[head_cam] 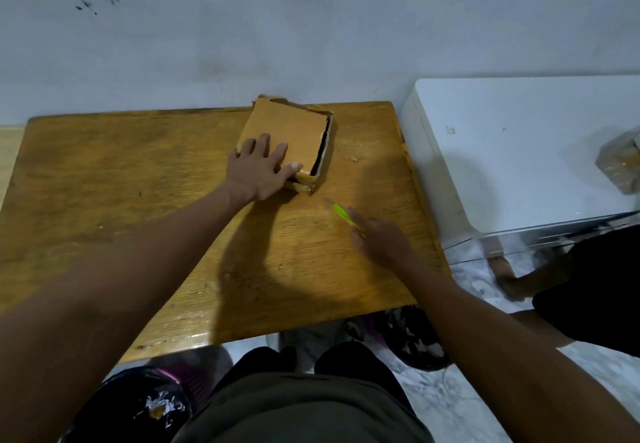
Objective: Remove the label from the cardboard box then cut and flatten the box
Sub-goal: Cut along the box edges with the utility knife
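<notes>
left hand (260, 168) presses one box (291, 130); right hand (382, 240) holds one cutter (341, 213).

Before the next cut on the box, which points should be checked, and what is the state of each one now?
1. Cardboard box lies on the wooden table: ok.
2. Left hand rests flat on top of the box to hold it in place: ok.
3. Right hand grips the green cutter: ok.
4. Cutter tip points toward the box but is apart from it, not yet at a seam: not ok.
5. Blade is extended: cannot tell, the image is blurred.
6. Label is off the box: cannot tell; none shows on the top face, other faces are hidden.
</notes>
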